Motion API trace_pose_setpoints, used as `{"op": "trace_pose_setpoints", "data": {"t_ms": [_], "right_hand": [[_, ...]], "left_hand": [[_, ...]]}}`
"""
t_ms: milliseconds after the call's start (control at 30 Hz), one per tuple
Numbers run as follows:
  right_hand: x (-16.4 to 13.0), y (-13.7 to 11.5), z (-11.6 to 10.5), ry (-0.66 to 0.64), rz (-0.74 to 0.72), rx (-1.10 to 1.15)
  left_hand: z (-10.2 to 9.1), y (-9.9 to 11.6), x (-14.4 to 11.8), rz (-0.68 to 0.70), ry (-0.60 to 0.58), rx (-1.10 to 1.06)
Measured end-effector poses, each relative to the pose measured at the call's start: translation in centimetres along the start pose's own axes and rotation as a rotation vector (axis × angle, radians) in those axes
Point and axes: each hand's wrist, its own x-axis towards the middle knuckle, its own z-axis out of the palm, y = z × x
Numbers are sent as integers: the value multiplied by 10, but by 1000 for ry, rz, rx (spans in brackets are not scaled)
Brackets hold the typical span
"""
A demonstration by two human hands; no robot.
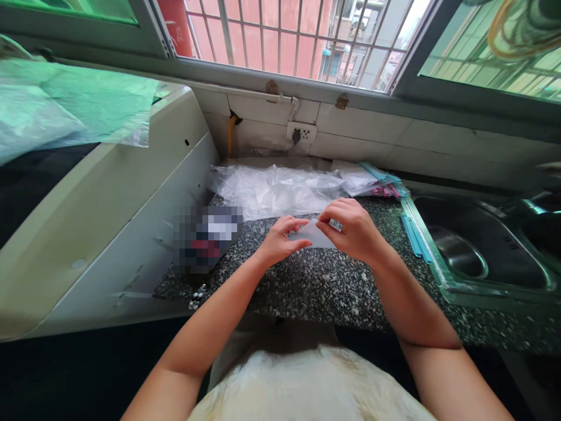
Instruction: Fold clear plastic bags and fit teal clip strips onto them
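Small clear plastic bag (312, 234) sits pinched between our two hands just above the speckled granite counter (315, 280). Our left hand (280, 241) nips its left edge between thumb and fingertips, while our right hand (350, 229) pinches the right top edge, fingers curled over it. Crumpled clear plastic sheeting (276, 188) lies just behind; the steel sink (477, 251) sits off right.

Daylight enters through window (307, 41), soft and even; table (315, 280) evenly lit, faint shadows. Wide-angle bending at edges; corners blurred; one patch pixelated (205, 237).
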Motion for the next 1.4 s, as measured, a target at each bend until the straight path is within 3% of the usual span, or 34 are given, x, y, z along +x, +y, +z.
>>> {"op": "trace_pose_setpoints", "data": {"t_ms": [700, 933, 1133, 1400], "right_hand": [[4, 12, 12, -65, 67, 63], [4, 20, 0, -97, 159, 160], [2, 28, -17, -239, 287, 257], [4, 33, -14, -321, 280, 273]], "left_hand": [[-1, 7, -2, -26, -172, -103], [-3, 5, 0, -66, -107, -179], [-5, 6, 1, -124, -66, -262], [-8, 8, 2, -158, -76, -326]]}}
